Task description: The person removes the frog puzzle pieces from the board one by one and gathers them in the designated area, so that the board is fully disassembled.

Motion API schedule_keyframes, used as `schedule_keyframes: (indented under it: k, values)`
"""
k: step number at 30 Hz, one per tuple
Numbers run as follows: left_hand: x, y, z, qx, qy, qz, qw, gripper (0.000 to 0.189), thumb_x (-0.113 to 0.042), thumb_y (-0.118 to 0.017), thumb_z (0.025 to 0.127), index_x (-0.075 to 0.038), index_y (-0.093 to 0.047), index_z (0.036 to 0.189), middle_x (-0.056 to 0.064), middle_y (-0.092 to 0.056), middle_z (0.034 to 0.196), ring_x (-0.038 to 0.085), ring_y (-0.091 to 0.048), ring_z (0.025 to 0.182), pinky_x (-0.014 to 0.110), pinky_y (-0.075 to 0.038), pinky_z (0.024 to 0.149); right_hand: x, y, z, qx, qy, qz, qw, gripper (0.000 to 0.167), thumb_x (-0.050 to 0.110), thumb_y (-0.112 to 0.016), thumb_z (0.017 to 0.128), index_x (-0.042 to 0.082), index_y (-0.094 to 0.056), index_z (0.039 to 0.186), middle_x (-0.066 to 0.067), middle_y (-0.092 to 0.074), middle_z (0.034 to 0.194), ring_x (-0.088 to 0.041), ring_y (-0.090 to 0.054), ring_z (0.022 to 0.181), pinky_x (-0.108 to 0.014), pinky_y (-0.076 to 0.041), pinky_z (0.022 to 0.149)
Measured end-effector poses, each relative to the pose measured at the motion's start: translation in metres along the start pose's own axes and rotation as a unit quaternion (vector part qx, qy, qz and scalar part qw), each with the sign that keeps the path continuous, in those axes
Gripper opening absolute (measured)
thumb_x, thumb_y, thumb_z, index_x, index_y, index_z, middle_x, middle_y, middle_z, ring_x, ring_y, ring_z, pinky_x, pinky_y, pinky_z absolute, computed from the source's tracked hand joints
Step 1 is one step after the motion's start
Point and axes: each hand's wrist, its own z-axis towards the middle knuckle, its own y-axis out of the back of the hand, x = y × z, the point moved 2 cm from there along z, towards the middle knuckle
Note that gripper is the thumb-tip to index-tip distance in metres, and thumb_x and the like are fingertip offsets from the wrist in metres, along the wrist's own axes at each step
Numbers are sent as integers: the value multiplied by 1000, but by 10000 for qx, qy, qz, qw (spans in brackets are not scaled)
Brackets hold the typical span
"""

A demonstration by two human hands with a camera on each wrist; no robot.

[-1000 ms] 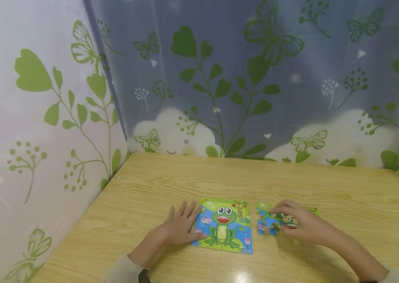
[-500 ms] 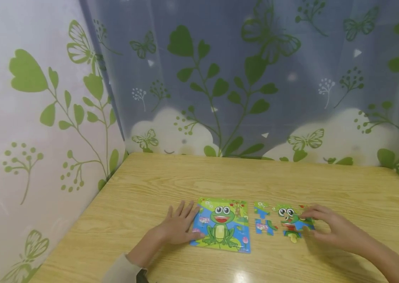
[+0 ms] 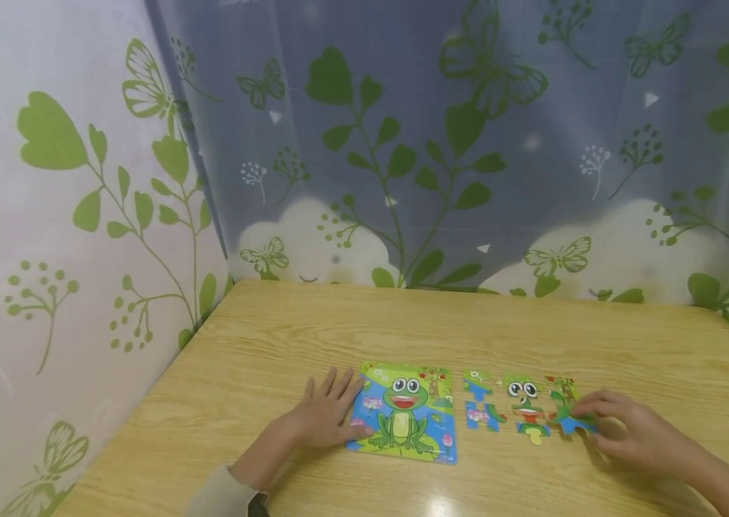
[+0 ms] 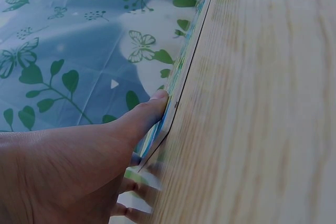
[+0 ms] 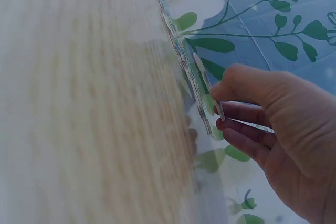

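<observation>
My left hand point(image 3: 325, 413) lies at the left edge of a square frog picture board point(image 3: 425, 395), fingers spread and thumb resting over its lower left side. In the left wrist view the thumb point(image 4: 152, 106) presses on the board's thin edge. Right of the board, my right hand point(image 3: 642, 431) pinches a blue and green jigsaw piece point(image 3: 574, 424) between thumb and fingers. The right wrist view shows that piece point(image 5: 201, 69) edge-on, tilted, close over the row of laid pieces.
Several jigsaw pieces lie beside the board: a flower piece point(image 3: 479, 416), a corner piece point(image 3: 477, 380), a frog-eyes piece point(image 3: 522, 388) and a frog-belly piece point(image 3: 535, 431). Patterned cloth point(image 3: 364, 143) hangs behind the wooden table point(image 3: 338, 323) and along its left side.
My right hand has moved right and slightly toward me, and the pinched blue and green jigsaw piece has shifted right from over the frog-face pieces. The left hand stays on the board.
</observation>
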Motion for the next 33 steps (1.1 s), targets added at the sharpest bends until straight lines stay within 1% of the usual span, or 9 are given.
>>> schedule_keyframes:
  k: [2, 3, 5, 6, 9, 13, 19, 26, 33]
  values:
    - [0, 0, 0, -5, 2, 8, 10000, 84, -59, -43, 89, -4, -17, 147, 20, -9, 150, 44, -2, 133, 65, -3, 99, -1, -2, -2, -7, 41, -12, 10000, 40, 7, -81, 66, 16, -66, 103, 5, -56, 105, -4, -51, 98, -44, -51, 67]
    - [1, -1, 1, -2, 6, 16, 10000, 85, -60, -43, 89, -4, -17, 147, 20, -9, 150, 44, -2, 133, 65, -3, 99, -2, -2, -2, 3, 42, -8, 10000, 41, 8, -81, 66, 17, -66, 103, 6, -56, 105, -3, -51, 98, -43, -51, 67]
    - [1, -2, 1, 4, 0, 11, 10000, 85, -60, -43, 88, -4, -17, 147, 20, -10, 150, 44, -3, 133, 65, -3, 98, -4, -3, -3, 60, 13, 22, 10000, 40, 9, -81, 66, 17, -66, 103, 6, -56, 105, -2, -50, 98, -36, -52, 69]
    - [1, -2, 1, 5, 2, 5, 10000, 85, -60, -43, 88, -4, -17, 147, 20, -10, 150, 44, -3, 133, 65, -3, 98, -5, -4, -4, 92, 11, 67, 9999, 40, 9, -81, 67, 17, -66, 103, 5, -56, 105, -2, -50, 98, -34, -51, 69]
    - [1, -3, 1, 10, 20, 44, 10000, 85, -61, -43, 88, -5, -17, 147, 19, -9, 150, 43, -2, 133, 65, -3, 99, -6, -4, -5, 152, -35, 105, 9998, 39, 11, -81, 67, 18, -66, 103, 6, -57, 105, -1, -50, 98, -20, -47, 72]
    - [2, -4, 2, 20, 53, 66, 10000, 85, -62, -42, 88, -6, -16, 147, 18, -9, 150, 43, -2, 134, 64, -3, 99, -6, -4, -5, 118, 23, 225, 9997, 40, 9, -81, 67, 17, -66, 103, 5, -57, 105, 1, -49, 99, -14, -42, 74]
    - [2, -3, 1, 3, 30, 5, 10000, 86, -61, -42, 88, -5, -16, 147, 19, -9, 150, 42, -2, 134, 64, -2, 99, -6, -6, -5, 47, 97, 154, 9998, 40, 9, -82, 66, 18, -66, 102, 6, -55, 105, 1, -47, 100, -11, -39, 77]
    - [1, -1, 0, 63, -24, -92, 9999, 87, -62, -42, 88, -3, -15, 147, 20, -7, 150, 44, -1, 133, 64, 0, 99, -9, -7, -6, 186, -34, 250, 9995, 36, 10, -80, 69, 19, -66, 102, 7, -53, 106, 2, -44, 100, -14, -42, 75]
    - [0, -1, -1, 19, 9, -43, 10000, 85, -60, -43, 88, -5, -16, 147, 19, -8, 150, 43, -1, 134, 64, -1, 99, -9, -7, -6, 199, -33, 213, 9996, 36, 11, -80, 70, 19, -65, 102, 6, -53, 106, 1, -45, 99, -15, -43, 74]
